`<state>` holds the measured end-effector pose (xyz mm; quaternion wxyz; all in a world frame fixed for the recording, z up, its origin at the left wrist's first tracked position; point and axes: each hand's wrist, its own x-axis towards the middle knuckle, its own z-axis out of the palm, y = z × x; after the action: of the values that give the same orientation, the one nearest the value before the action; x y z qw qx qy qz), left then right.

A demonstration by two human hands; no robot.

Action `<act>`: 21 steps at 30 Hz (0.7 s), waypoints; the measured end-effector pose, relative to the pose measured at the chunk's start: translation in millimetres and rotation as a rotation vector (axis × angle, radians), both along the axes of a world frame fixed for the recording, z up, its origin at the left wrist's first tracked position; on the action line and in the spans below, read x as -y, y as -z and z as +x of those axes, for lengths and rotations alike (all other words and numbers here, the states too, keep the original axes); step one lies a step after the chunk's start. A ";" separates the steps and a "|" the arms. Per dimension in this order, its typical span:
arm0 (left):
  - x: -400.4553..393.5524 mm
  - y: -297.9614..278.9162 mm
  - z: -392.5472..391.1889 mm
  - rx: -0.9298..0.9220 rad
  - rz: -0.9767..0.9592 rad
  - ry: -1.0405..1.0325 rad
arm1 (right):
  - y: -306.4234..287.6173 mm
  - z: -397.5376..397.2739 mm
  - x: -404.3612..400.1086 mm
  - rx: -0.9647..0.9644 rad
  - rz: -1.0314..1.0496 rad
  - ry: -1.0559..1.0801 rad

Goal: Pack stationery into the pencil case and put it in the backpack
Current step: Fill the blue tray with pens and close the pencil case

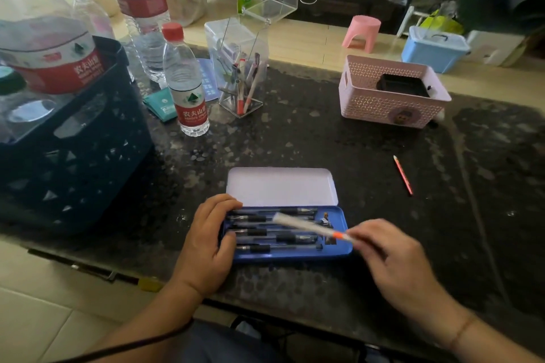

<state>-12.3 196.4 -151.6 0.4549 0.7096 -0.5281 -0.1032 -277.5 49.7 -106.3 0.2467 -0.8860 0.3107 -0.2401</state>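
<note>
A blue pencil case lies open near the table's front edge, its pale lid folded back. Several dark pens lie side by side in its tray. My left hand grips the case's left end, thumb on the near edge. My right hand pinches the orange end of a white pen, which slants over the tray, blurred. A red pencil lies loose on the table to the right. No backpack is in view.
A clear pen holder with more pens stands behind the case, under a clear box. Water bottles and a dark blue crate fill the left. At the back right sits a pink basket.
</note>
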 end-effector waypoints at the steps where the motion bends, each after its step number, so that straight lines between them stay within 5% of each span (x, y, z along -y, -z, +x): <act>1: -0.2 0.4 0.3 -0.007 -0.001 -0.001 | 4.1 6.0 -6.5 -0.024 -0.004 -0.078; 7: -0.2 -0.7 0.0 -0.001 -0.011 -0.003 | 12.8 24.0 -14.0 -0.175 -0.261 -0.165; 16: -0.3 -1.8 0.4 0.051 0.041 0.018 | 10.0 17.0 -18.0 -0.269 -0.282 -0.232; 21: -0.1 -4.2 -0.7 0.070 0.036 0.012 | 0.7 19.8 1.7 -0.106 -0.286 -0.230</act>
<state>-13.0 196.5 -147.4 0.4226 0.7178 -0.5459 -0.0904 -257.6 48.0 -107.0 0.1275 -0.9531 0.1825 -0.2051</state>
